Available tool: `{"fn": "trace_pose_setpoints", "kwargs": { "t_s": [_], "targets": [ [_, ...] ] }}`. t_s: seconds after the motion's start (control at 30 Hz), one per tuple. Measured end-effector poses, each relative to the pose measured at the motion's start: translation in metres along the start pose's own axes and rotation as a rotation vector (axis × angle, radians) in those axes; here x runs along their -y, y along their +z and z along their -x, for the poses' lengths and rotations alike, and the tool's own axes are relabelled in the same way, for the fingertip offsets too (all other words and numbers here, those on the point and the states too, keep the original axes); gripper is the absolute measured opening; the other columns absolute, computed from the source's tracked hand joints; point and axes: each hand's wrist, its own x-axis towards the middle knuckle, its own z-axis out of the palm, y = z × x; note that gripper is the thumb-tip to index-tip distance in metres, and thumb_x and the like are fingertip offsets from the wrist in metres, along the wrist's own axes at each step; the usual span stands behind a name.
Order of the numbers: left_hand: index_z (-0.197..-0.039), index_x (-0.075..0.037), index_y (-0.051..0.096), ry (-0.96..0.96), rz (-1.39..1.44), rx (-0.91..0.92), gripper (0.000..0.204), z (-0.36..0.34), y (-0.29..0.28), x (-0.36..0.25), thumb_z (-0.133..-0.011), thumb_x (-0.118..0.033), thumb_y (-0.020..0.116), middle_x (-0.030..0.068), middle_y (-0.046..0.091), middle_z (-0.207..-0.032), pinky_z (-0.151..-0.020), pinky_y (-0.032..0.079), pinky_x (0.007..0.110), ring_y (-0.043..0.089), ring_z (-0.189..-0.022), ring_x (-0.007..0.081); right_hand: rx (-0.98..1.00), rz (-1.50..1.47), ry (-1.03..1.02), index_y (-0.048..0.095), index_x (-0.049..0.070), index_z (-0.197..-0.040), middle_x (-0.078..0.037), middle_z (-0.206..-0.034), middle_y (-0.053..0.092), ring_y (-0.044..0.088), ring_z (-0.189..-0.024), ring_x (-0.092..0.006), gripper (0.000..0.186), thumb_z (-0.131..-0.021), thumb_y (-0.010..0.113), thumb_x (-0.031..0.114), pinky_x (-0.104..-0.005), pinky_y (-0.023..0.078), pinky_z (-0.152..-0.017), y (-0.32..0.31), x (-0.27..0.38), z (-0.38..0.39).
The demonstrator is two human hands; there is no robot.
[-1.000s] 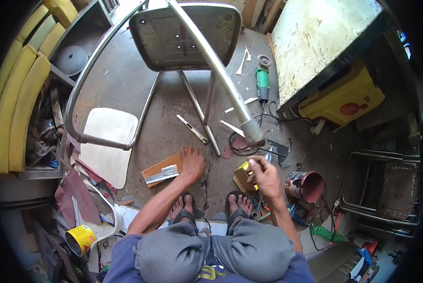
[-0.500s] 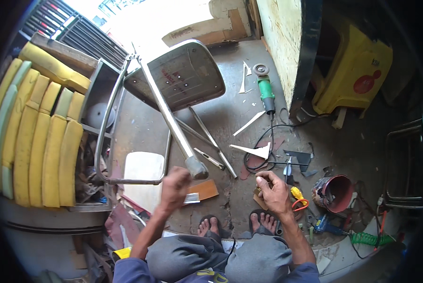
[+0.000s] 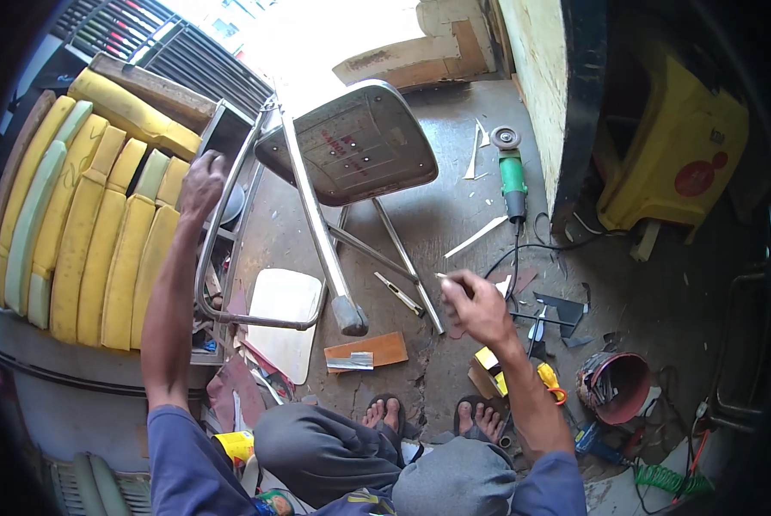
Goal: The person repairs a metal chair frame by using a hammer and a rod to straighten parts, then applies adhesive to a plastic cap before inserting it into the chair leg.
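Foam slabs (image 3: 127, 258), at least six yellow and three pale green, sit packed along a metal shelf (image 3: 206, 358). Over the shelf's right edge is the left hand (image 3: 203, 182), fingers loosely curled; whether they hold anything cannot be told. Just beside it, one tubular chair frame (image 3: 316, 232) stands on the floor (image 3: 454, 206) near that edge, its single dark plate (image 3: 351, 142) tilted. The frame looks stiff and fairly light, its bare tube likely slick; the straight, thick tube seems the surest hold. Beneath lies one white panel (image 3: 280, 318), then one orange-brown board (image 3: 385, 348) bearing a silvery strip (image 3: 351, 361), and one utility knife (image 3: 398, 293).

Mid-floor, the right hand (image 3: 476, 305) is raised, thumb and forefinger pinching one small pale-tipped piece (image 3: 440, 276), too small to identify. It is probably very light and easily dropped, best held by fingertips. Further right are one green angle grinder (image 3: 512, 176), toward the floor's far edge, and one paint-stained tin (image 3: 633, 396), lying tilted near its right edge.
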Motion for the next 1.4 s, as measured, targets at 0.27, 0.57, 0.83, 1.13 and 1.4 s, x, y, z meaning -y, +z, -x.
{"fn": "trace_pose_setpoints", "kwargs": {
  "t_s": [0.27, 0.57, 0.83, 1.13, 1.4],
  "targets": [
    [-0.108, -0.002, 0.063, -0.548, 0.263, 0.163, 0.037, 0.009, 0.089, 0.237, -0.102, -0.034, 0.045, 0.0173, 0.068, -0.093, -0.082, 0.048, 0.042, 0.063, -0.09, 0.0274, 0.022, 0.123, -0.004, 0.067, 0.001, -0.094, -0.012, -0.092, 0.066, 0.062, -0.08, -0.0134, 0.066, -0.101, 0.04, 0.061, -0.0298, 0.053, -0.066, 0.092, -0.035, -0.149],
    [-0.116, -0.007, 0.053, -0.561, 0.613, 0.253, 0.031, 0.043, 0.053, 0.093, -0.109, -0.032, 0.036, 0.0058, 0.056, -0.069, -0.045, 0.045, 0.029, 0.052, -0.048, 0.0135, -0.019, -0.174, 0.002, 0.056, 0.009, -0.055, -0.002, -0.049, 0.047, 0.043, -0.044, -0.0138, 0.071, -0.1, 0.037, 0.06, -0.0354, 0.034, -0.046, 0.133, -0.057, -0.164],
    [-0.101, -0.01, 0.053, -0.697, 0.823, 0.193, 0.028, 0.057, 0.107, 0.23, -0.108, -0.031, 0.036, 0.0029, 0.05, -0.061, -0.033, 0.035, 0.026, 0.039, -0.037, 0.0124, 0.154, 0.272, 0.078, 0.055, 0.006, -0.059, -0.009, -0.052, 0.053, 0.05, -0.047, -0.0212, 0.064, -0.098, 0.025, 0.046, -0.0393, 0.043, -0.053, 0.116, 0.091, -0.186],
    [-0.113, -0.005, 0.057, -0.368, 0.332, 0.204, 0.043, 0.051, 0.083, 0.169, -0.107, -0.043, 0.037, 0.0091, 0.056, -0.069, -0.047, 0.045, 0.037, 0.052, -0.052, 0.0193, 0.152, 0.508, -0.234, 0.058, 0.003, -0.1, -0.015, -0.066, 0.065, 0.067, -0.064, -0.0341, 0.033, -0.097, 0.05, 0.035, -0.0438, 0.053, -0.065, 0.113, -0.001, -0.122],
    [-0.122, -0.006, 0.061, -0.259, -0.014, 0.104, 0.043, 0.029, 0.047, 0.206, -0.106, -0.04, 0.04, 0.0142, 0.068, -0.09, -0.073, 0.052, 0.038, 0.067, -0.08, 0.023, -0.245, 0.376, -0.154, 0.065, -0.001, -0.119, -0.02, -0.11, 0.069, 0.068, -0.103, -0.0319, 0.033, -0.096, 0.06, 0.022, -0.0392, 0.054, -0.091, 0.026, -0.049, 0.11]
  ]
}}
